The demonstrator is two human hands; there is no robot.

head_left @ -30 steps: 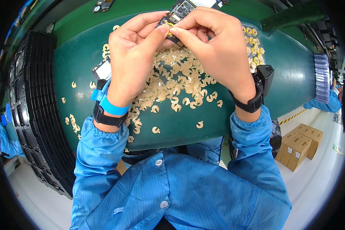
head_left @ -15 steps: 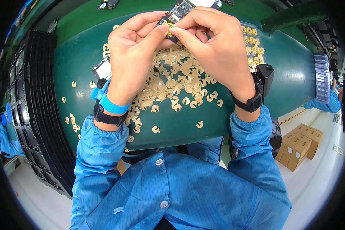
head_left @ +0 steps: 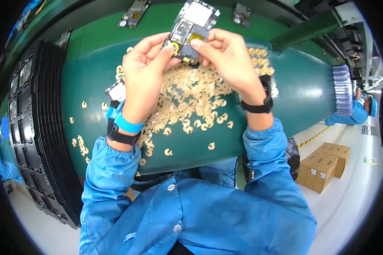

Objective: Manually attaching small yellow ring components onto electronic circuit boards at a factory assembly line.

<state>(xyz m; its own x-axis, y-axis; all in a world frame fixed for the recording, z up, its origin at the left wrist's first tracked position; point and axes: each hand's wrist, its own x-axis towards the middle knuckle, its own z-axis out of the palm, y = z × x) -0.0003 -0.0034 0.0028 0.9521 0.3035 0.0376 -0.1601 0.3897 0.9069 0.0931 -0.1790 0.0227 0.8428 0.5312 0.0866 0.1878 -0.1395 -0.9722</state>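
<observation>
Both of my hands grip a dark circuit board (head_left: pixel 198 15) with a large white patch, tilted above the far side of the green table (head_left: pixel 191 157). My left hand (head_left: pixel 144 78) is closed on its left edge, the thumb on a yellow ring (head_left: pixel 175 46) at the board's near left corner. At the right edge my right hand (head_left: pixel 233 61) is closed, thumb pressed on the dark area beside a gold-coloured patch (head_left: pixel 196 37); its other fingers are partly hidden underneath. Below the hands spreads a heap of small cream C-shaped pieces (head_left: pixel 187 91).
Tall black trays (head_left: pixel 42 127) stand stacked at the left. Another board (head_left: pixel 116 92) lies beside my left wrist. Yellow rings (head_left: pixel 261 61) lie past my right wrist. Two boards (head_left: pixel 134 13) (head_left: pixel 241 16) rest on the green surface beyond. Cartons (head_left: pixel 323 165) and a co-worker's blue sleeve (head_left: pixel 353 112) are at right.
The board has come further into view and lies more face-up. My right thumb has moved off the yellow ring onto the board's right part, and my right hand has shifted left and down.
</observation>
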